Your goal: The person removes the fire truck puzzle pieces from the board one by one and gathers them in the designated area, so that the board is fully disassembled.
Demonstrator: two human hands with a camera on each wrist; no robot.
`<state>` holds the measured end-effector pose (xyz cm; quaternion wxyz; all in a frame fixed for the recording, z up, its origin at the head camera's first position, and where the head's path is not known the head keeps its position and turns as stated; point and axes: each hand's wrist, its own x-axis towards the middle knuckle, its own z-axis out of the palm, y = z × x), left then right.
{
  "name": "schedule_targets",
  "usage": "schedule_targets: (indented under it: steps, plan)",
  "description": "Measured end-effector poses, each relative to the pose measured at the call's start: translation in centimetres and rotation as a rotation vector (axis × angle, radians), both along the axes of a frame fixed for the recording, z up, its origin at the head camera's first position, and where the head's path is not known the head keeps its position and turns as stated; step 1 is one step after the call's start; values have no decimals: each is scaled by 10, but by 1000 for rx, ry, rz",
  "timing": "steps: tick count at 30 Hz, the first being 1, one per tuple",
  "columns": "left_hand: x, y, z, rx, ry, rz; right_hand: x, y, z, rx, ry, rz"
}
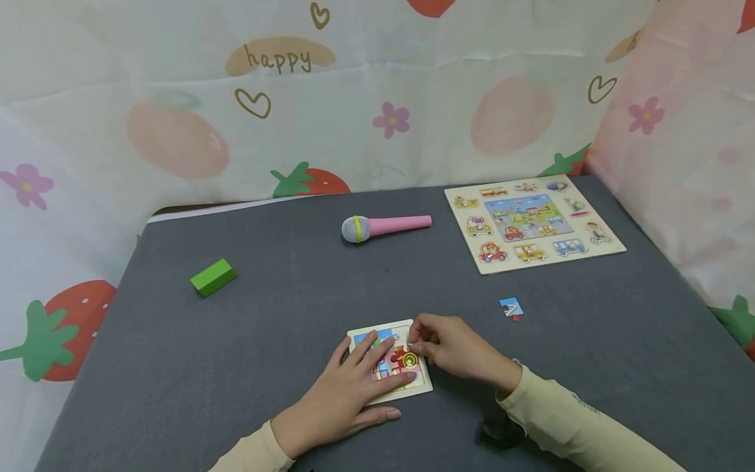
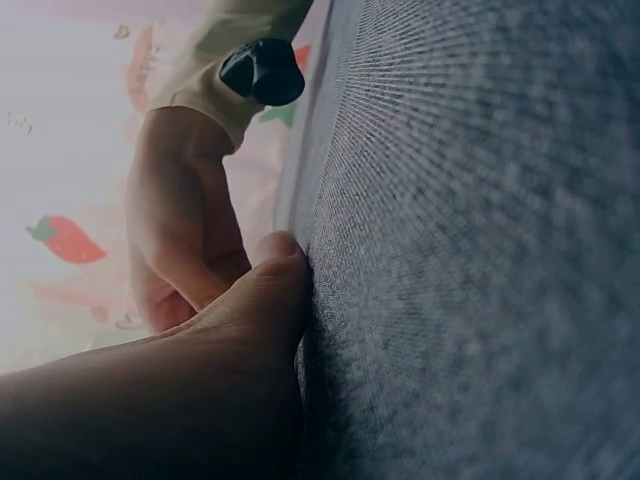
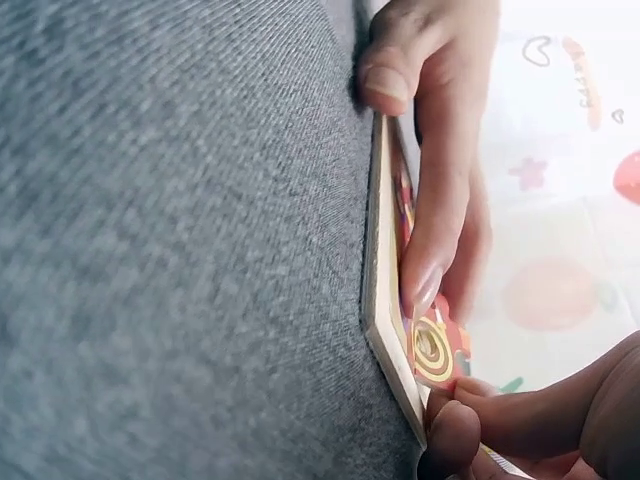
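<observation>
A small wooden jigsaw board (image 1: 407, 394) lies flat on the grey cloth, with colourful pieces inside its pale frame. My left hand (image 1: 339, 396) rests over it with fingers spread, covering much of the picture; the thumb lies beyond the near edge. At the board's right side, my right hand (image 1: 457, 344) pinches a red puzzle piece (image 3: 437, 350) with yellow rings between thumb and fingers. In the right wrist view that piece stands tilted up from the board, close by the left fingertips. The left wrist view shows the left thumb (image 2: 275, 275) against the cloth.
A loose blue puzzle piece (image 1: 510, 308) lies to the right of the board. Farther back are a pink toy microphone (image 1: 400, 225) and a large vehicle puzzle board (image 1: 468, 226). A green block (image 1: 213, 278) sits on the left. Printed curtains (image 1: 366, 78) hang behind the table.
</observation>
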<state>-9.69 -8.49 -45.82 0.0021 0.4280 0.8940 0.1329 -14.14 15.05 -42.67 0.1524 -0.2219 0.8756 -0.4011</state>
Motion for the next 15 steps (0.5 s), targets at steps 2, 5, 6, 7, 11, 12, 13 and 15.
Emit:
schedule_targets:
  steps: [2, 5, 6, 7, 11, 12, 13, 15]
  plan:
    - [0, 0, 1, -7, -3, 1, 0, 0, 0, -10, -19, -8]
    - [0, 1, 2, -11, -1, 0, 0, 0, 1, -37, -69, -22]
    - [0, 2, 2, -10, 1, -1, 0, 1, 2, -45, -86, -30]
    - [0, 2, 3, -8, 4, -2, 0, 1, 3, -54, -99, -40]
    - [0, 2, 3, -9, 5, 3, -1, 8, 9, -72, -111, -89]
    - [0, 2, 3, -10, 2, 7, -2, 12, 11, -64, -98, -101]
    - [0, 2, 3, -10, -3, 10, -2, 17, 13, -60, -86, -109]
    - [1, 1, 2, -6, -5, 13, -3, 28, 18, -41, -67, -120]
